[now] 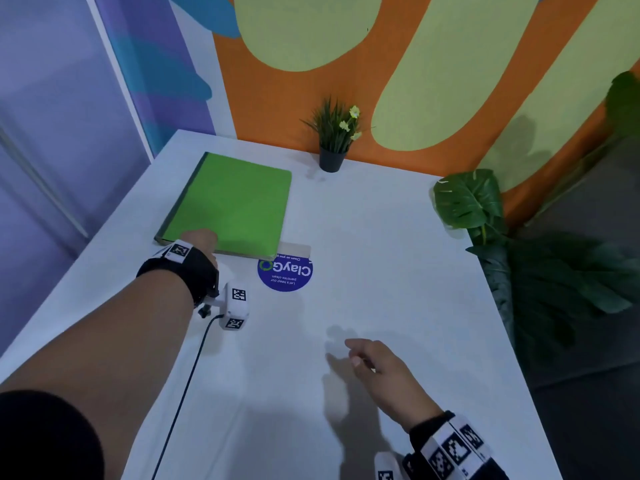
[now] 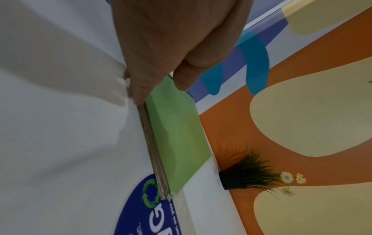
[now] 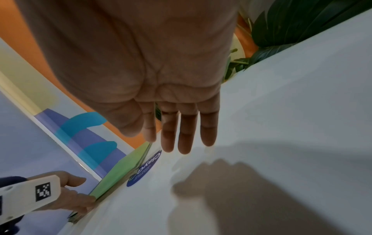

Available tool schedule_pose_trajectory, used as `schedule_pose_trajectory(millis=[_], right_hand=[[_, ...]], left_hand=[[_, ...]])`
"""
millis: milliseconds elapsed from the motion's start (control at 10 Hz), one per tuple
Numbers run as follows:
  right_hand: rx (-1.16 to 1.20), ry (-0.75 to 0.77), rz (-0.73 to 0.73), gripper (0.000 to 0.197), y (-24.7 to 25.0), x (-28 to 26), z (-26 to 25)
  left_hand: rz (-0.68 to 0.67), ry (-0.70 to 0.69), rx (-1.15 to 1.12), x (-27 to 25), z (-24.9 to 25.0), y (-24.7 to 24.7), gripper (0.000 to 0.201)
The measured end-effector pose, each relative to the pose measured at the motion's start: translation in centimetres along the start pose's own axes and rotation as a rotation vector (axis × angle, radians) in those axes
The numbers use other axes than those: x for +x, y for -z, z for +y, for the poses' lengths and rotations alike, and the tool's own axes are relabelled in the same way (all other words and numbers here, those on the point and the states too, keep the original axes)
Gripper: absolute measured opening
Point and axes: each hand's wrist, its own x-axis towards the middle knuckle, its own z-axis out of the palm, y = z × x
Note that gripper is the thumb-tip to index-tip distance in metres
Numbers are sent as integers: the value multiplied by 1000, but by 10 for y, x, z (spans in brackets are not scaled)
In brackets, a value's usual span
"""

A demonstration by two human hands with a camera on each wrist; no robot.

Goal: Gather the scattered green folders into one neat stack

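Folders (image 1: 235, 202) are lying in a single green stack on the white counter (image 1: 381, 237), directly under and beyond the left hand (image 1: 201, 239). The left hand is gripping the stack's near edge at its near-left corner: the left-wrist view is showing the thumb (image 2: 182, 77) lying on the green top cover and the fingers (image 2: 138, 89) reaching down over the layered edge toward the counter. This grip is probably serving to square the edges or to hold the stack in place while it is being aligned. Several thin layers are showing along that edge, so the folders appear already gathered; no loose green folder is showing elsewhere on the counter.

The right hand (image 1: 377, 372) is hovering above the counter, well apart from the stack and to the right of the left hand. Its fingers (image 3: 187, 130) are extending straight and relaxed, and it is holding nothing. It is likely idling or standing ready to assist with final alignment.

A round blue sticker (image 1: 285, 273) is lying on the counter between the two hands, touching the stack's near-right corner, which is partly overlapping it. A small potted plant (image 1: 334, 136) is standing beyond the stack against the wall. Large leafy plants (image 1: 485, 209) are standing past the counter's edge, to the right of the right hand. An orange wall with pale green shapes is bounding the far side.
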Motion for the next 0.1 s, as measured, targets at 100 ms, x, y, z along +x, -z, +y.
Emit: schedule_pose_trajectory(millis=[100], right_hand=[[-32,-32,-60,27,8,-24,-10]], left_hand=[[-58,-26,-49,-42,19,22,53]])
